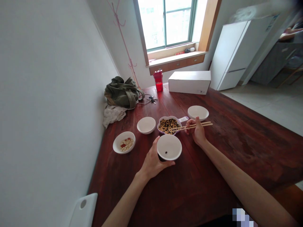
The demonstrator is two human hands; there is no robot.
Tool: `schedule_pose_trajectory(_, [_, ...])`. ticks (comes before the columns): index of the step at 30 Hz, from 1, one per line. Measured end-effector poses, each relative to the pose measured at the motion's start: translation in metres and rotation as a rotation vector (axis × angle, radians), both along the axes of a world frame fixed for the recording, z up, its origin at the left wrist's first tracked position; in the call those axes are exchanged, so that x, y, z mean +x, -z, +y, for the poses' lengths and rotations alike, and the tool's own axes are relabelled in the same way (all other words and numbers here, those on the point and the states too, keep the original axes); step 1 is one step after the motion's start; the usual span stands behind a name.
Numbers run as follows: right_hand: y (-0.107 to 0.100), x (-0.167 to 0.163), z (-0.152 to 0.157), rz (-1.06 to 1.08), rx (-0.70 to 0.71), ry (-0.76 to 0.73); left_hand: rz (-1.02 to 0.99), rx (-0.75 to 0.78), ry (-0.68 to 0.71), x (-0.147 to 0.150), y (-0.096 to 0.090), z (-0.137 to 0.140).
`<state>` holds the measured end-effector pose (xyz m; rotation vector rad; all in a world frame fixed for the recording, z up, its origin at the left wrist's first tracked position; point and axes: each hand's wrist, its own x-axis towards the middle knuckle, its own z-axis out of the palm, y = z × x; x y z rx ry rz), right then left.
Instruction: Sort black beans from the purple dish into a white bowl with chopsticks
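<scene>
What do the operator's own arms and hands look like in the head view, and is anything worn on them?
Both hands are ungloved: the left hand and the right hand. The left forearm and right forearm are bare as far as they show, tapering toward the wrists. No sleeve, watch, bracelet or cable shows; small markings are too fine to tell.

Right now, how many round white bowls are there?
4: held bowl in the left hand; leftmost bowl; middle bowl left of the flower-shaped dish; far bowl partly behind the right hand.
</scene>
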<state>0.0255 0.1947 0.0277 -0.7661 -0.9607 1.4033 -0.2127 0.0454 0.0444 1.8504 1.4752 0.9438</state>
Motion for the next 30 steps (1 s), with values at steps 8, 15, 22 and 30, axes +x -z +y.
schedule_pose_trajectory(8, [0.0022,-0.0015,0.0001,-0.109,0.067,-0.059,0.037,-0.018,0.0,0.0009,-0.0011,-0.0001])
schedule_pose_trajectory(15, [-0.0015,-0.0015,-0.0007,-0.18,0.083,0.0,0.032,-0.015,-0.009,0.0012,-0.0018,-0.0005])
schedule_pose_trajectory(22, [-0.0072,-0.0015,-0.0028,-0.254,0.117,0.011,-0.005,-0.003,-0.021,0.0033,-0.0027,-0.0005])
schedule_pose_trajectory(30, [-0.0047,-0.0046,-0.003,-0.17,0.023,0.02,0.027,-0.012,-0.011,0.0025,-0.0026,-0.0002])
